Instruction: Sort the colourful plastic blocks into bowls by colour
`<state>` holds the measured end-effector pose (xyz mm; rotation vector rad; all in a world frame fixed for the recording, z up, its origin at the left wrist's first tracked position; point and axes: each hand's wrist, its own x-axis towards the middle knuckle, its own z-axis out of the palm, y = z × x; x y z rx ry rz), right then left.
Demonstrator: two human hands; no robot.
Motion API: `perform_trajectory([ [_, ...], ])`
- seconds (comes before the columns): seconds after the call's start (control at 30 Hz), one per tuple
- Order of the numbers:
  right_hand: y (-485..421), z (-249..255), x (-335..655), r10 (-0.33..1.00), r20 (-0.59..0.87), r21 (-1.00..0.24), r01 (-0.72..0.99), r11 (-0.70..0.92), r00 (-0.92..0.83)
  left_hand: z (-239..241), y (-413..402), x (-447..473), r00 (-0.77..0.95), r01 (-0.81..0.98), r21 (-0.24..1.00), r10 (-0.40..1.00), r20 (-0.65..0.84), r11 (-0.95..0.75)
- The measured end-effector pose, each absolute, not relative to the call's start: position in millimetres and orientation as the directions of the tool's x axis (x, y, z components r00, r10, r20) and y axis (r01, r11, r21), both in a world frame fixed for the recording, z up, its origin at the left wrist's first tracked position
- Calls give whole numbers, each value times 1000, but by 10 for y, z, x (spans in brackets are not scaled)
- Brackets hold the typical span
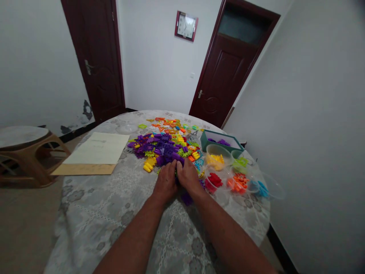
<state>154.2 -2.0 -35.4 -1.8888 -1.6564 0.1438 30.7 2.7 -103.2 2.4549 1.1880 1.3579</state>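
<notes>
My left hand (167, 178) and my right hand (188, 176) are pressed together at the near edge of a heap of plastic building pieces (151, 144). Both are closed, thumbs side by side, on a purple building piece (177, 156) that shows just beyond the fingertips. Its lower part is hidden by my hands. Yellow tube-shaped pieces (148, 166) lie to the left of my left hand. Below my right wrist, another purple piece (186, 198) rests on the tablecloth, partly covered by the forearm.
Right of the heap stand a green box (221, 139) with purple pieces and clear tubs holding yellow (216, 161), red (213, 180), orange (238, 182) and blue pieces (261, 189). Paper sheets (95, 148) lie at the left table edge, near a stool (25, 152).
</notes>
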Motion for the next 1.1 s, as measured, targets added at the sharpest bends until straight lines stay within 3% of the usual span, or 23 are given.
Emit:
perform_trajectory([
  [0.23,-153,-496,1498,869,445,-669,725,162,217,-941,73,227,310,413,549,679,665,-726],
  [0.47,-194,-512,1582,855,479,-765,572,294,200,-792,42,206,313,364,634,731,607,-682],
  [0.9,-154,-562,1586,836,498,-792,513,330,231,-557,38,110,376,323,775,825,422,-543],
  [1.1,-127,-582,1549,856,476,-792,521,317,203,-551,42,171,207,312,829,885,418,-465],
])
